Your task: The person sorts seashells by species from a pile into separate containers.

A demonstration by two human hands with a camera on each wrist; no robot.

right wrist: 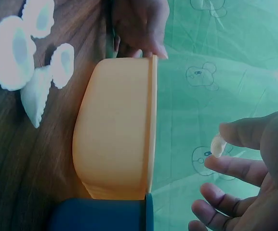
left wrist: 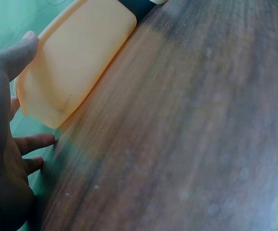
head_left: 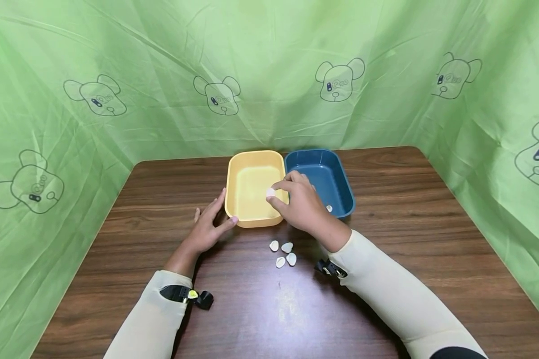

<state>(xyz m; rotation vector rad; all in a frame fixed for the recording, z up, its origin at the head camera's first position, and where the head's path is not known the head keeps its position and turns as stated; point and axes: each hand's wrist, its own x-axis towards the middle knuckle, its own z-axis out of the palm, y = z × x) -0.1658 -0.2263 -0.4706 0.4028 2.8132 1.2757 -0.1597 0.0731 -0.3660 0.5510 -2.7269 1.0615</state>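
My right hand (head_left: 303,204) is held over the right part of a yellow plastic bin (head_left: 256,223). Between thumb and index finger it pinches a small white seashell (right wrist: 218,145), seen above the rim in the right wrist view. The left hand (head_left: 208,227) rests against the bin's near left corner, its thumb at the rim and the fingers loosely spread along the outer side. On the table in front lie several white shells (head_left: 287,248) with scalloped edges. A blue bin (head_left: 314,155) stands against the yellow one, partly covered by my right hand, with a small shell (head_left: 329,208) inside.
Both bins stand near the back of a brown wood-grain table (head_left: 386,259). A green curtain (head_left: 269,60) printed with bear faces encloses the table at the back and sides. Black straps with small devices sit on both sleeved wrists.
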